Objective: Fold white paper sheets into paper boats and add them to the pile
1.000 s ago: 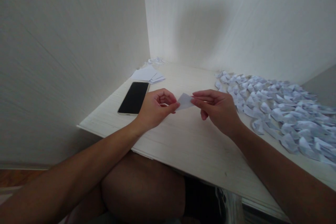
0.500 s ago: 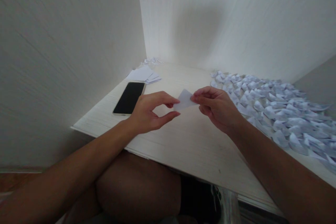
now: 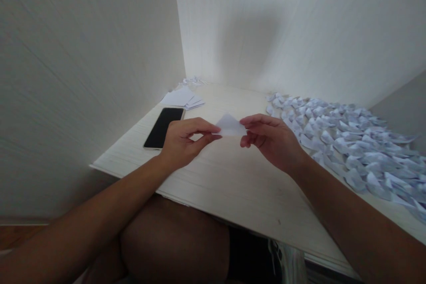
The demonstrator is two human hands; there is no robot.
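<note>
I hold a small folded piece of white paper (image 3: 229, 126) in the air above a white table (image 3: 233, 177). My left hand (image 3: 184, 140) pinches its left end between thumb and fingers. My right hand (image 3: 271, 140) pinches its right end with thumb and forefinger, the other fingers curled under. The paper now forms a low triangle with its point up.
A black phone (image 3: 163, 127) lies screen up left of my left hand. Behind it sits a small stack of white paper sheets (image 3: 181, 97). Several folded paper pieces (image 3: 339, 137) cover the table's right side. White walls close the corner behind. My knee shows under the table's front edge.
My left hand let go of the paper half a second ago and now pinches it again. The paper has turned from a flat slanted piece into a triangle held level between both hands.
</note>
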